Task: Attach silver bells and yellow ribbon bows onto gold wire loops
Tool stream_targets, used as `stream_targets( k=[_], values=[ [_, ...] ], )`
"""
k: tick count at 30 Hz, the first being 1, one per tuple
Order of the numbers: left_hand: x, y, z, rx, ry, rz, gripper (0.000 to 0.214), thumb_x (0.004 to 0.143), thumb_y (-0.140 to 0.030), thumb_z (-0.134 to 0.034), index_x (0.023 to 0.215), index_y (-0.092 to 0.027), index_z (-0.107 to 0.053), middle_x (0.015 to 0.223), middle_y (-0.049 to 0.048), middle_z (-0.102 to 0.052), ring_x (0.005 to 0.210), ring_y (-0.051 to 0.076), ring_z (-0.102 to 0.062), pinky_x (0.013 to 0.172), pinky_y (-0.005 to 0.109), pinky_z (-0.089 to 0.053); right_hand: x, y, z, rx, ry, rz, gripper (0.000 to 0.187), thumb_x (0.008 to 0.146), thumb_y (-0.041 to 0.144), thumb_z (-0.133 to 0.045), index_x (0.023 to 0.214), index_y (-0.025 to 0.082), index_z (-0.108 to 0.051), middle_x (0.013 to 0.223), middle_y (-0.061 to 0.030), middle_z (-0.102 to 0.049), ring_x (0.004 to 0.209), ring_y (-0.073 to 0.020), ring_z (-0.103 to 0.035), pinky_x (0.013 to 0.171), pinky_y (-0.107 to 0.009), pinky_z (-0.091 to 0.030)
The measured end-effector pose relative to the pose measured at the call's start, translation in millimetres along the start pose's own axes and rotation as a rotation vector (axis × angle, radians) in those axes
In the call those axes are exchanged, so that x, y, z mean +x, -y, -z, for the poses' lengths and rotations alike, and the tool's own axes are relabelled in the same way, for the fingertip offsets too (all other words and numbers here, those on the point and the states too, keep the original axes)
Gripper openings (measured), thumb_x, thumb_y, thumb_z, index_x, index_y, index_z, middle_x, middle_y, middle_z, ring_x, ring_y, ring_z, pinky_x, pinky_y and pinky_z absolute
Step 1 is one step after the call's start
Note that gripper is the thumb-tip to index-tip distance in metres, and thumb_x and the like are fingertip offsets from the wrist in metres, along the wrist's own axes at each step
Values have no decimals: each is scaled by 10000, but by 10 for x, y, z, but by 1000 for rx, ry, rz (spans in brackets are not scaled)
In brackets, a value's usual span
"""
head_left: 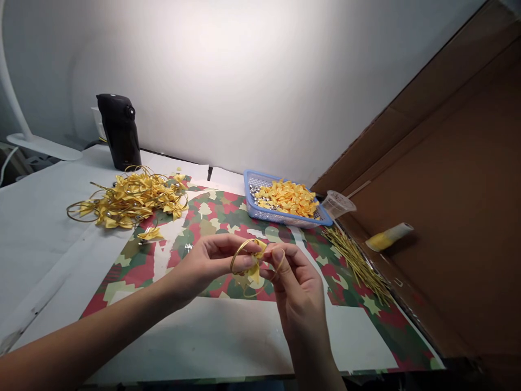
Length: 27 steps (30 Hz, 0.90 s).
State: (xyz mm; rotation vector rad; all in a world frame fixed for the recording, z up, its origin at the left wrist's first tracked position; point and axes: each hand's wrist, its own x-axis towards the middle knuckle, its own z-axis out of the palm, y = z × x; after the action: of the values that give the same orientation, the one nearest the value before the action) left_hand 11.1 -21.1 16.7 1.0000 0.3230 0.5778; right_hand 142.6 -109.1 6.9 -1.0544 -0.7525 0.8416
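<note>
Over camouflage paper [134, 277], left hand [211, 260] and right hand [295, 277] clamped on a yellow ribbon bow [254, 266]

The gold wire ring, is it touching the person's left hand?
Touching. The head view shows the gold wire ring pressed against the fingers of the left hand, which pinch it.

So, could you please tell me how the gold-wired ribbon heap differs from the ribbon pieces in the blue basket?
The wired ribbon heap lies sprawled in the open, while the ribbon pieces sit packed inside the blue basket. The heap trails gold wire loops; the pieces show none. The heap is paler gold, the pieces more orange. Both are folded yellow ribbon.
</note>
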Motion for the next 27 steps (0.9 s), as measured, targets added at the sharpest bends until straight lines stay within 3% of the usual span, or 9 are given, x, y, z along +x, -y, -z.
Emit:
stream_targets(
  k=[11, 22, 27],
  values=[
    [12, 2, 11, 0, -2, 34, 148, 688, -269, -806, 824, -231, -762, 789, -28, -756, 740, 80, -674, 714, 147, -514, -17, 0, 1, 10, 24, 0, 152, 831, 376, -682, 804, 227, -680, 815, 22, -612, 736, -68, -586, 639, -105, -520],
    [-4, 12, 25, 15, 10, 25, 125, 717, -248, -785, 839, -230, -758, 809, -17, -758, 764, 84, -671, 728, 150, -502, -55, 19, -46, -14, -38, 20, 158, 811, 375, -697, 788, 219, -681, 809, 8, -596, 717, -87, -571, 594, -136, -521],
    [-3, 3, -6, -81, -4, -9, 122, 677, -202, -810, 735, -226, -705, 660, -78, -691, 616, 36, -600, 608, 115, -458, -69, -9, -40, 13, -45, 16, 158, 815, 367, -694, 779, 214, -681, 807, 7, -592, 736, -88, -563, 600, -128, -510]
  ],
)
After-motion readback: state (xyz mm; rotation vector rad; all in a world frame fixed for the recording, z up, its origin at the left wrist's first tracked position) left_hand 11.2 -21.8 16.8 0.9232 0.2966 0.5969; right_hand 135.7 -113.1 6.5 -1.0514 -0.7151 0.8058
